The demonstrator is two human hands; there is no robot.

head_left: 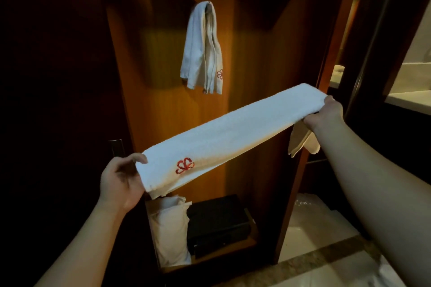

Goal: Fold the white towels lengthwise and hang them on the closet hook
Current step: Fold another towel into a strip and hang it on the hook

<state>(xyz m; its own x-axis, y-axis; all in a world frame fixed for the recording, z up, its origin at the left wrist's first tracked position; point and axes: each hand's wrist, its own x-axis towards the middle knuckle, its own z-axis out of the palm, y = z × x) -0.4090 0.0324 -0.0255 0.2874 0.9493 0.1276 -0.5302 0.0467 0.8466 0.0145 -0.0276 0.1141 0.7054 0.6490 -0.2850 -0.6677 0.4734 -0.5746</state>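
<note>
A white towel (233,133) with a red flower emblem is stretched out as a long narrow strip in front of the open closet. My left hand (121,182) holds its near left end, thumb on top. My right hand (324,114) grips the far right end, where some loose cloth hangs below the fist. Another white towel (201,51) with the same emblem hangs folded from the hook (209,3) on the closet's wooden back panel, above and behind the stretched towel.
On the closet floor lie a white pillow (170,230) and a black safe box (219,223). A dark closet door stands to the left. To the right is a doorway with a pale counter (410,98). Tiled floor (326,261) lies at lower right.
</note>
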